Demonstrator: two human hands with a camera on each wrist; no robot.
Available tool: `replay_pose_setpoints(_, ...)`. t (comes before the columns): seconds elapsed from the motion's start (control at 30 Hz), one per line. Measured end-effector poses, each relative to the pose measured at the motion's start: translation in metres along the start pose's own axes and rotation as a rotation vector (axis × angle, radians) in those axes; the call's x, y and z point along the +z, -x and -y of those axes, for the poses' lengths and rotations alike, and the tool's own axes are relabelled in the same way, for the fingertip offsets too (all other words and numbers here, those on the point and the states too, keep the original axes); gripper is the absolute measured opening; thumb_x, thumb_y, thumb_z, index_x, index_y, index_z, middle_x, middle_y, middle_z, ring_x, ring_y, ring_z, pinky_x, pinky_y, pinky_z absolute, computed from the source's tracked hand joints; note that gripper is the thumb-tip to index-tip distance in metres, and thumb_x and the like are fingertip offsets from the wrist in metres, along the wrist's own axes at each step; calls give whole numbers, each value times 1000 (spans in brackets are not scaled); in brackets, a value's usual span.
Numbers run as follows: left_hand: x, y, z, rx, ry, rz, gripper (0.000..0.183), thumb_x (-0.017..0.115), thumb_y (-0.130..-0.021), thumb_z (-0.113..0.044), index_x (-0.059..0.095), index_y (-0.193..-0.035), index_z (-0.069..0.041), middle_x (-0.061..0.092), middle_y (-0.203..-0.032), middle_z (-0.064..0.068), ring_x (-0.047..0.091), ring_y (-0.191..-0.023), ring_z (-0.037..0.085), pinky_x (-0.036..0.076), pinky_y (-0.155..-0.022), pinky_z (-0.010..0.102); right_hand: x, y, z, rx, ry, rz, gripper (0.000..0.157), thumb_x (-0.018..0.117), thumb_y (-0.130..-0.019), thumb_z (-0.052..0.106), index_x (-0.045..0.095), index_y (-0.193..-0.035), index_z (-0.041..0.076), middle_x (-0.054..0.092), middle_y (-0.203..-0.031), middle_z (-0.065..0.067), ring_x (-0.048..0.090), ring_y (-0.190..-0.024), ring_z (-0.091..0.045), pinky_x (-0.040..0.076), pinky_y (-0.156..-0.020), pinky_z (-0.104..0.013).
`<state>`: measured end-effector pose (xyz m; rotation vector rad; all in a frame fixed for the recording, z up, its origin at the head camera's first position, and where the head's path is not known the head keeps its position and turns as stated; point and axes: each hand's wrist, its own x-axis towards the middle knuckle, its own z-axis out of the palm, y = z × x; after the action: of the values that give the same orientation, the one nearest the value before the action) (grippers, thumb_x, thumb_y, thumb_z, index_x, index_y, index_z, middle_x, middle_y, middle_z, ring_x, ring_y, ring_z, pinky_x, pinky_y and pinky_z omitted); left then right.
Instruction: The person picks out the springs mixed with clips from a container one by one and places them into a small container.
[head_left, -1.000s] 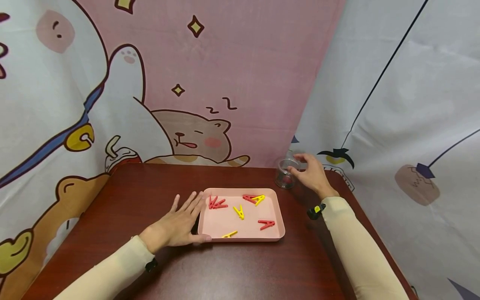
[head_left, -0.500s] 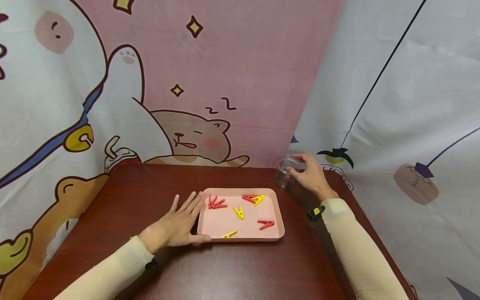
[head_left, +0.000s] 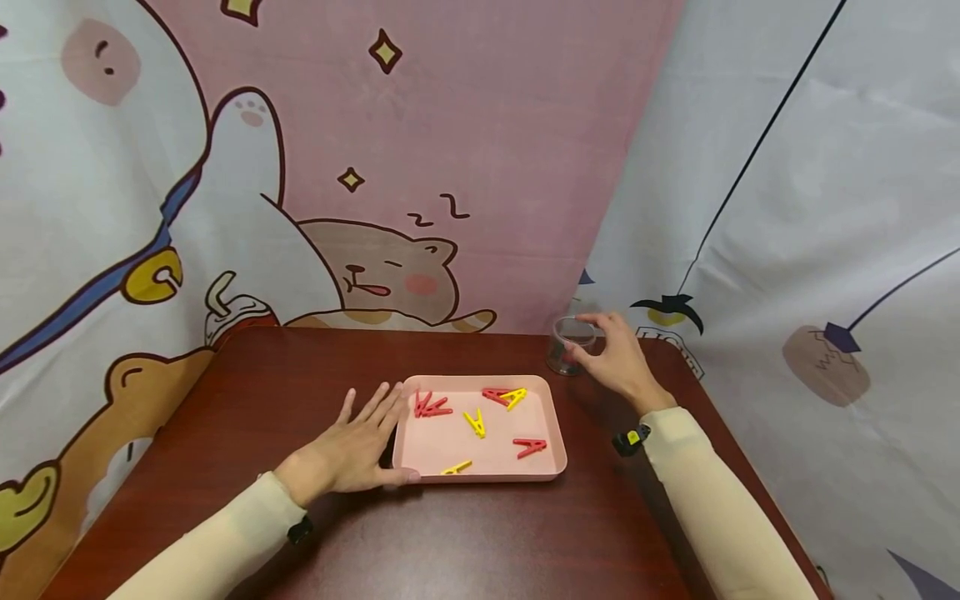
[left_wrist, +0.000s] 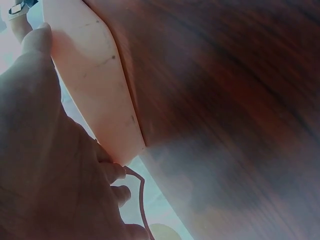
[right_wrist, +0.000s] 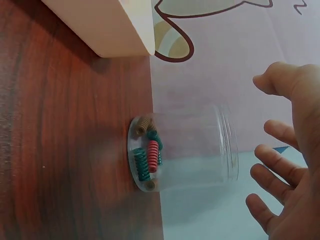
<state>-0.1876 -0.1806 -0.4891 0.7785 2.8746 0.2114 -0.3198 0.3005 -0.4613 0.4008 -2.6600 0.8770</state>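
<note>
My left hand point(head_left: 347, 454) lies with fingers spread along the left side of a pink tray point(head_left: 498, 460), its thumb at the near edge. Red clothespins point(head_left: 530, 447) and yellow clothespins point(head_left: 475, 423) are scattered in the tray. The left wrist view shows this hand beside the tray's side wall point(left_wrist: 95, 85). Behind the tray's right corner stands a clear jar point(head_left: 564, 357), upright. Several small coiled springs, green, brown and red point(right_wrist: 153, 156), lie at its bottom. My right hand point(head_left: 618, 358) is at the jar's mouth, fingers parted and apart from it in the right wrist view.
A dark red-brown wooden table point(head_left: 480, 542) carries everything. Directly behind its far edge hangs a printed cartoon curtain point(head_left: 510, 167), close to the jar. A second grey-white cloth point(head_left: 817, 208) hangs along the right side.
My right hand has dropped slightly beside the jar. The left hand, tray and clothespins keep their places; the head view has shifted a little.
</note>
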Motion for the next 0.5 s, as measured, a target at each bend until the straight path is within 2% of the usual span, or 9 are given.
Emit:
replay_pose_setpoints(0.17,-1,-1,-1,4,7,-3,131,60,-99,-94,22,-186,-3,12,-197,20,15,-184,47,11,-140,87,-4,10,6,-16,8,8,65,87,-105,34,66,-161,9,59,-160,-26,56,-150,-50,46,-126,-77)
replay_pose_setpoints(0.5,1,-1,0,-5,11,5,131,61,-99,-93,21,-187,-5,11,-198,19,13,-184,47,9,-140,86,-3,29,15,-37,42,8,65,89,-102,36,67,-159,13,59,-159,-23,57,-149,-48,50,-122,-76)
